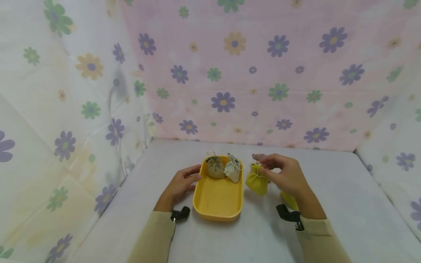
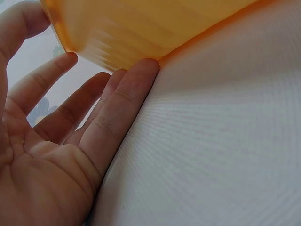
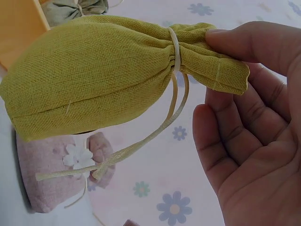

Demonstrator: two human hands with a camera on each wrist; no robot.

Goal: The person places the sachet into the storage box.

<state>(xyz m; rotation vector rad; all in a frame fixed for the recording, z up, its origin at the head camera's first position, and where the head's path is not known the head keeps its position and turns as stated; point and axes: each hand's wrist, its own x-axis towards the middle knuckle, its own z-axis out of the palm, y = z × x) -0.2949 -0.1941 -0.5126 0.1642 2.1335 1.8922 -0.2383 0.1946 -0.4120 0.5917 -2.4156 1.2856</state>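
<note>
My right hand (image 1: 284, 173) pinches the gathered neck of a yellow-green drawstring pouch (image 1: 257, 180) between thumb and fingers. The pouch hangs just right of a yellow plastic tray (image 1: 217, 204); in the right wrist view its cream cord dangles from the neck. My left hand (image 1: 180, 182) is at the tray's left side, and the left wrist view has its extended fingertips against the tray wall. Inside the tray, at the far end, are a brownish-olive pouch (image 1: 215, 168) and a pale grey pouch (image 1: 232, 168) with small flowers.
A mauve pouch (image 3: 47, 169) with a white flower lies beyond the held pouch, partly hidden in the head view. Another yellow item (image 1: 289, 200) shows partly beneath the right wrist. Flower-printed cloth (image 1: 236, 91) stands behind the white-covered table (image 1: 345, 190).
</note>
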